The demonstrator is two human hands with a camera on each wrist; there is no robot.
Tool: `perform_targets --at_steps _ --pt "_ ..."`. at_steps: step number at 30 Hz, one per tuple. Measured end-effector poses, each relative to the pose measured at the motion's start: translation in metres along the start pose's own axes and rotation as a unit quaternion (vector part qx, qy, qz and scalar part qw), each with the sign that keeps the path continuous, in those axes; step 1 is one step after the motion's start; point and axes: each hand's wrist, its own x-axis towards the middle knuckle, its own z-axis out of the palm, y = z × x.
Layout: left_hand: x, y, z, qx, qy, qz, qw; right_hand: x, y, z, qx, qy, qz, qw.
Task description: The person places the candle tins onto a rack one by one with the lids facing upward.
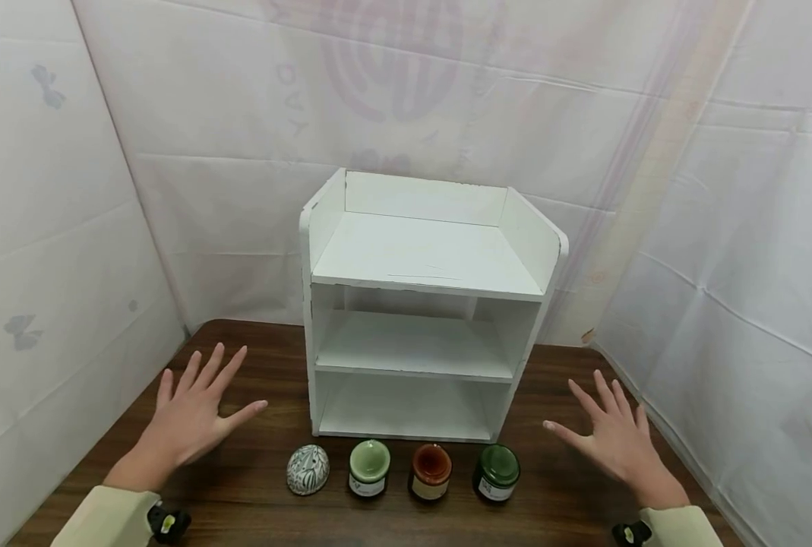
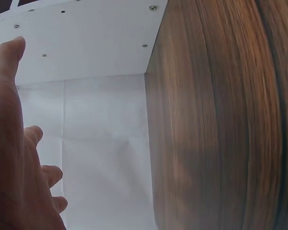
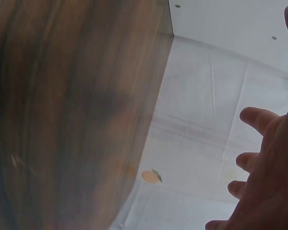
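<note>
My left hand [image 1: 190, 418] hovers over the left side of the table with its fingers spread and nothing in it. On the other side my right hand [image 1: 614, 437] is likewise spread and holds nothing. Between the hands, a row of small things stands in front of the shelf. Leftmost is a rounded, black-and-white patterned object [image 1: 308, 469]. Beside it come a light green jar [image 1: 369, 469], a reddish-brown jar [image 1: 431, 472] and a dark green jar [image 1: 497, 472], the jars bearing labels. The dark green jar is nearest my right hand; the patterned object is nearest my left.
A white shelf unit [image 1: 415, 368] with a raised-edge top and two compartments stands at the middle back of the dark wooden table [image 1: 262, 516]. White printed sheets [image 1: 221, 205] hang behind and along both sides. Screw heads [image 2: 153, 8] dot the unit's side.
</note>
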Motion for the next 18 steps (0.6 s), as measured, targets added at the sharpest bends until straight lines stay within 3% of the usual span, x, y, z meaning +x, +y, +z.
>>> perform_targets --at_steps 18 --pt "0.001 0.017 0.011 -0.032 0.035 -0.009 0.9988 -0.018 -0.019 0.019 0.049 0.014 -0.015 0.999"
